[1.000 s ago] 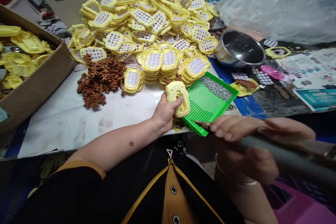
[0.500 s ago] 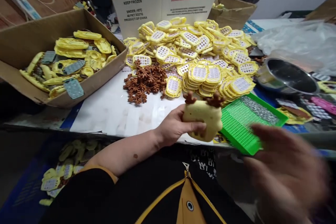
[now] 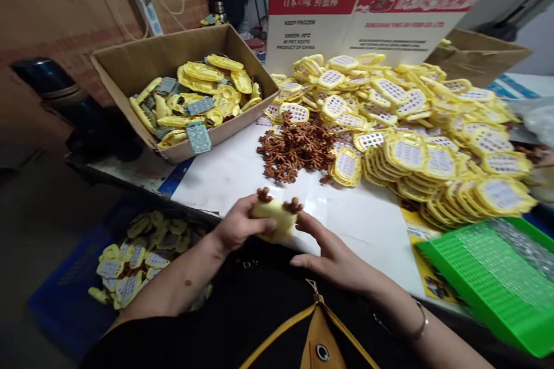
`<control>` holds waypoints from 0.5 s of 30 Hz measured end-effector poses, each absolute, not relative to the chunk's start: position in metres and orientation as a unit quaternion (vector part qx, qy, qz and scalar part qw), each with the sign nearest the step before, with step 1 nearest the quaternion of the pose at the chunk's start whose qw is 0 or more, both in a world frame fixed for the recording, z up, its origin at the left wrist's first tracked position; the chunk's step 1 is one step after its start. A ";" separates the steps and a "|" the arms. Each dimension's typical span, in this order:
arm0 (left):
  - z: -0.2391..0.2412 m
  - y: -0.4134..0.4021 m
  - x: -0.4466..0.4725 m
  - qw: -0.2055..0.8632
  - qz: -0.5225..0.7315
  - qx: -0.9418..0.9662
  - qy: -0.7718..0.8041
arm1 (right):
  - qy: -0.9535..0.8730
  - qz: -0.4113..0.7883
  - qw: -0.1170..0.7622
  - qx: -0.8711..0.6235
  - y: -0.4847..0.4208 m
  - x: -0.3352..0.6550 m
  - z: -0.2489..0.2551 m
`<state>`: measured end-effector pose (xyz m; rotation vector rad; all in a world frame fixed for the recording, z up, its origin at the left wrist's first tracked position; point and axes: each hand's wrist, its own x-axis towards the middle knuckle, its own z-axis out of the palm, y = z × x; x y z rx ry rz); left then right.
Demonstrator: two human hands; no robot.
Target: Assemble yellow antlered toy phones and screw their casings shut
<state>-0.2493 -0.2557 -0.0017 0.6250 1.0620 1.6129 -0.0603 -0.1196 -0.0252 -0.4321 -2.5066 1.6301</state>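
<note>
Currently your left hand point(image 3: 237, 225) is curled around a small yellow toy shell point(image 3: 274, 220), thumb on top and fingers underneath, just above the near edge of the counter point(image 3: 225, 176). Two brown antlers point(image 3: 262, 193) stick up from the shell's top. Your right hand point(image 3: 335, 259) lies loosely spread, palm down; its fingertips point(image 3: 304, 220) touch the shell's right side while the thumb stays clear of it. Beyond the shell, a pile of loose brown antler pieces point(image 3: 296, 150) sits on the white sheet, touching a broad heap of yellow keypad panels point(image 3: 411, 115). A cardboard box point(image 3: 130, 66) of yellow parts stands at the far left, a green tray point(image 3: 471, 277) at the near right, and a blue crate point(image 3: 52, 305) with more panels sits below the counter.
</note>
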 end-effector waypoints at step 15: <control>0.102 -0.202 -0.447 0.013 0.368 0.424 0.828 | -0.856 0.494 -0.132 -0.081 -0.111 -0.095 -0.014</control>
